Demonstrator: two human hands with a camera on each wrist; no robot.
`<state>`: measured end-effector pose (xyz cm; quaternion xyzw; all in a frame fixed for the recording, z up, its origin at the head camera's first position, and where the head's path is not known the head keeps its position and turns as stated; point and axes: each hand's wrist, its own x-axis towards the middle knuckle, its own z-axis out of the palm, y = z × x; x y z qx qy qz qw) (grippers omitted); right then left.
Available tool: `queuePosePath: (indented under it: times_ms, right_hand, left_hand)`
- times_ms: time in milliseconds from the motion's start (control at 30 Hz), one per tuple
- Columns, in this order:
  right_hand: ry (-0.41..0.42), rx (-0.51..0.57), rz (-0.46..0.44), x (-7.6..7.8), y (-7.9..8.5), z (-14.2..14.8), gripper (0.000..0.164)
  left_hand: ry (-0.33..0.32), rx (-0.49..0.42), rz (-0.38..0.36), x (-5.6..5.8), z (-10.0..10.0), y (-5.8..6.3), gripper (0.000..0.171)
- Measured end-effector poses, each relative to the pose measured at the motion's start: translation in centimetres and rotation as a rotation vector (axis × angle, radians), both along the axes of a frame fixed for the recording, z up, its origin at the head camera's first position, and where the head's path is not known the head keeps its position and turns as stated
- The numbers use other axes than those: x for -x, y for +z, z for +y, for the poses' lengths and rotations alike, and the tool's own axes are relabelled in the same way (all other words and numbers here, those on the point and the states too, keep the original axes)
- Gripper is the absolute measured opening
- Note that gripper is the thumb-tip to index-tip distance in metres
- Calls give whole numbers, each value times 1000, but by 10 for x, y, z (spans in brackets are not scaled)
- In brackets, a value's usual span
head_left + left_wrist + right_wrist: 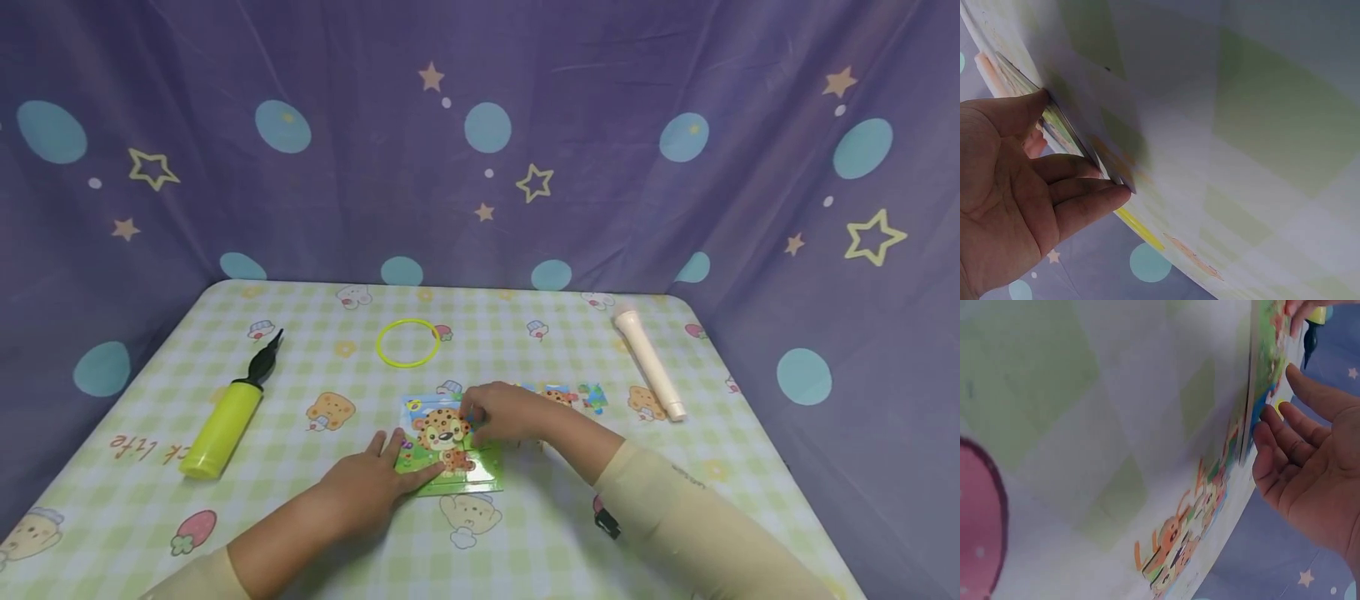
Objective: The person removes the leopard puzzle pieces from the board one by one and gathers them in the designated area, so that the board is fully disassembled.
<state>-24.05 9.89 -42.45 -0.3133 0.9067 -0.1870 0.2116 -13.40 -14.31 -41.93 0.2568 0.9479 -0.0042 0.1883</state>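
Note:
A jigsaw puzzle with a spotted cartoon leopard lies flat in its tray in the head view. My left hand rests at its left side, the thumb reaching over the picture. In the left wrist view, the fingertips touch the board's edge. Over the puzzle's upper right part is my right hand, fingers bent and thumb apart from them. The right wrist view shows its fingers at the blue corner, with no piece visible between them. Loose puzzle pieces lie beyond the right hand, partly hidden by it.
A yellow-green hand pump with a black nozzle lies at left. Behind the puzzle is a thin yellow ring. A pale stick-like tube lies at right. Beside the right sleeve sits a small black object. Purple curtain surrounds the table.

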Motion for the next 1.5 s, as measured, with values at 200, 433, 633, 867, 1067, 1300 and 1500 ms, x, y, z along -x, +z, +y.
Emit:
queuePosePath:
  times_ms: [200,433,633,867,1067,1300,1500]
  right_hand:
    - [20,-74,67,-3,-1,-5,36]
    - [-7,-45,-9,-2,1,-3,21]
    - [-5,21,-76,2,3,5,7]
    - [-21,131,-159,6,2,11,6]
    - [-38,163,-110,7,4,13,5]
    - [-95,196,-122,9,9,26,5]
    - [-121,185,-129,13,13,48,6]
  left_hand:
    - [-5,2,14,0,1,1,86]
    - [-7,-9,15,-1,1,1,86]
    - [-6,-1,11,-1,2,3,87]
    - [-5,-2,10,-1,1,1,83]
    - [-10,-7,13,1,1,-2,78]
    - [8,-5,-13,2,1,-1,81]
    - [19,-13,-26,2,1,0,83]
